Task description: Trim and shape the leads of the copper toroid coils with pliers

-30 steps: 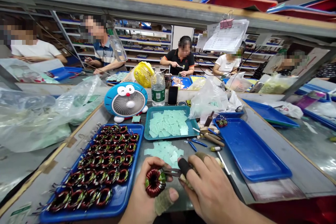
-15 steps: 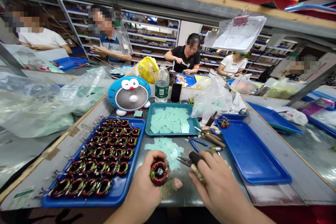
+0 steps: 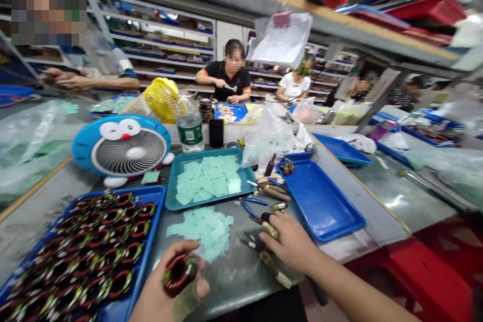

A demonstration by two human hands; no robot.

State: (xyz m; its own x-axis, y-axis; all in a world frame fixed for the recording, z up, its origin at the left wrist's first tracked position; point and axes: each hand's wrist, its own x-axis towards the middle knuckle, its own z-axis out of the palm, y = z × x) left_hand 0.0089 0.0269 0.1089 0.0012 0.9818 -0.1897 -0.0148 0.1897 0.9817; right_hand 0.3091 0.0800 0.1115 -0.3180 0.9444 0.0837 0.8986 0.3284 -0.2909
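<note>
My left hand [image 3: 162, 282] is closed around a toroidal coil [image 3: 177, 275], a ring wound with dark red wire, above the front of the bench. A tan wrap covers part of this hand. My right hand [image 3: 292, 239], with a black cover on a fingertip, is closed on a hand tool with a beige handle [image 3: 270, 231] and a dark narrow tip; the fingers hide part of it. Just below that hand, pliers with beige wrapped handles [image 3: 273, 267] lie on the bench. Loose pale green sheets [image 3: 207, 231] are spread between my hands.
A blue tray [image 3: 160, 211] full of coils stands at left. Green sheets fill a teal tray [image 3: 171, 196]. Another blue tray [image 3: 320, 201] holds a few coils at its far end. Near it are blue-handled pliers [image 3: 249, 207], a cartoon fan [image 3: 121, 146] and a bottle [image 3: 189, 128].
My view has swung right. The wrapped pliers, earlier in my right hand, now lie on the bench, and that hand grips another tool. My left hand still holds the coil, now tilted.
</note>
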